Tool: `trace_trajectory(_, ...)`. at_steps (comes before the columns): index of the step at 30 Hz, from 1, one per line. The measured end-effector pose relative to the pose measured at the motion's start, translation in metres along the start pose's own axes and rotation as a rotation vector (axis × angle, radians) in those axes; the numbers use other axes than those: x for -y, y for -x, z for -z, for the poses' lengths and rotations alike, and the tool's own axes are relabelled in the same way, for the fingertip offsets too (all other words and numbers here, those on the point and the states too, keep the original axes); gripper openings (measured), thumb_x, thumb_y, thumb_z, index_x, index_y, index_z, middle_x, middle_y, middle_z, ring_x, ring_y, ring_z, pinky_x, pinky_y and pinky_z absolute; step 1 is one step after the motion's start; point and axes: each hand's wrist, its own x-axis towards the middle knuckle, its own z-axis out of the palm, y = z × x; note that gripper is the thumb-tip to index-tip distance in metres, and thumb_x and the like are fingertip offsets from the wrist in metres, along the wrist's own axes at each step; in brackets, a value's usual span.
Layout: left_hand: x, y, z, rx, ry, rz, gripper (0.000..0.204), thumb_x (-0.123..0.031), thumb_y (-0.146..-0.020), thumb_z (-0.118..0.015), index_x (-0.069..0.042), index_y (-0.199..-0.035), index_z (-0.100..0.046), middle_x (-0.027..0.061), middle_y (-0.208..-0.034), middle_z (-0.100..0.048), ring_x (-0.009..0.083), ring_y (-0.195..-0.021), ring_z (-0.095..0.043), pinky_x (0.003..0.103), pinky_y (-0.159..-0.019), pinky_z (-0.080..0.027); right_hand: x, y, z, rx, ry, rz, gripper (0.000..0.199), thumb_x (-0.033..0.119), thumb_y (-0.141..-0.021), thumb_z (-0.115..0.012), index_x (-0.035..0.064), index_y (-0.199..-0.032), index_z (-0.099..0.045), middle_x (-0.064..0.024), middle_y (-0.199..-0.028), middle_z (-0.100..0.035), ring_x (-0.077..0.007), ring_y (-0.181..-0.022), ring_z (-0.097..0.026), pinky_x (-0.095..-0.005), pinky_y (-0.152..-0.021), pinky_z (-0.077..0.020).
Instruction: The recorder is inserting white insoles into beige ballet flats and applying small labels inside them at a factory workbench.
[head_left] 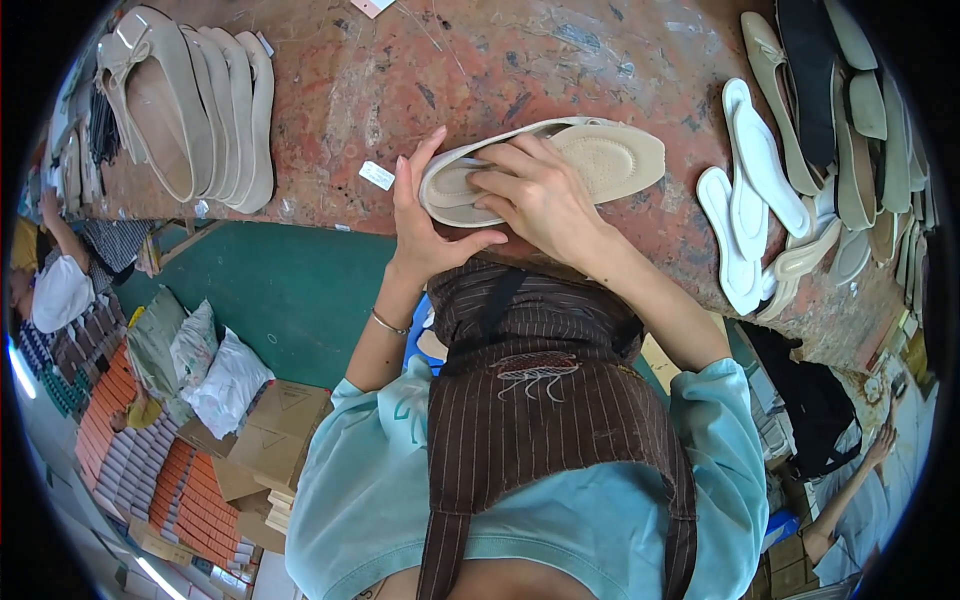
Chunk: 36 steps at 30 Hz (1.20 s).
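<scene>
A beige flat shoe lies on the worktable in front of me, its heel end to the left. Around that heel my left hand is cupped, fingers along the far side and thumb along the near side. Bent fingers of my right hand reach into the shoe opening and press on a beige insole. The insole's wide front part, with a dotted oval pad, lies to the right over the toe end and hides it. My right fingertips are partly hidden inside the shoe.
Several beige shoes stand stacked at the left. White insoles lie at the right beside more shoes. A small white tag is near my left hand. Cardboard boxes and white sacks sit below left; other people work at both sides.
</scene>
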Motion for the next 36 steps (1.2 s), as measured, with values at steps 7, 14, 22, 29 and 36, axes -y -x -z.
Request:
trace_trajectory(7,-0.004,-0.006,0.004,0.026,0.053,0.024,0.133,-0.048,-0.068,-0.086,-0.009,-0.153,0.009,0.0294,-0.150,-0.028,0.0382,-0.130,-0.045,0.046,-0.106,-0.041,0.003,0.003,-0.002,0.095,0.168,0.144,0.032,0.018,-0.075,-0.067,0.0016,-0.102,-0.070,-0.0119,-0.125,-0.060,-0.0251,-0.118,-0.056,-0.0389,-0.103,-0.0438)
trace_trajectory(14,-0.012,-0.013,0.007,0.008,-0.088,0.030,0.046,-0.022,-0.087,-0.060,0.001,-0.127,-0.053,0.0258,-0.142,-0.044,0.0423,-0.128,-0.046,0.048,-0.106,-0.038,0.005,0.001,-0.010,0.285,0.123,0.221,0.041,0.022,-0.085,-0.060,0.0053,-0.122,-0.066,-0.0085,-0.134,-0.059,-0.0219,-0.132,-0.048,-0.0384,-0.117,-0.0311)
trace_trajectory(22,-0.011,-0.010,-0.001,-0.095,-0.086,0.086,0.016,-0.011,-0.089,-0.051,0.000,-0.101,-0.048,0.0273,-0.131,-0.051,0.0411,-0.119,-0.052,0.047,-0.101,-0.041,0.021,0.034,0.004,0.112,0.484,-0.018,0.036,0.008,-0.076,-0.062,0.0140,-0.109,-0.074,-0.0069,-0.131,-0.062,-0.0182,-0.127,-0.055,-0.0460,-0.119,-0.0247)
trace_trajectory(29,-0.059,0.008,-0.039,-0.105,-0.209,0.272,0.056,-0.015,-0.083,-0.068,0.000,-0.127,-0.038,0.0301,-0.141,-0.035,0.0445,-0.130,-0.039,0.051,-0.109,-0.031,0.006,0.018,0.031,-0.372,0.621,-0.277,0.042,0.016,-0.081,-0.069,0.0109,-0.122,-0.066,-0.0106,-0.134,-0.059,-0.0345,-0.140,-0.037,-0.0606,-0.115,-0.0180)
trace_trajectory(36,-0.076,0.011,-0.074,-0.096,-0.259,0.288,0.097,-0.020,-0.074,-0.083,0.005,-0.146,-0.023,0.0265,-0.140,-0.038,0.0420,-0.128,-0.043,0.047,-0.107,-0.036,0.011,-0.011,0.070,-0.356,-0.194,-0.464,0.032,0.014,-0.074,-0.075,-0.0013,-0.101,-0.066,-0.0207,-0.104,-0.064,-0.0373,-0.092,-0.065,-0.0405,-0.078,-0.0523)
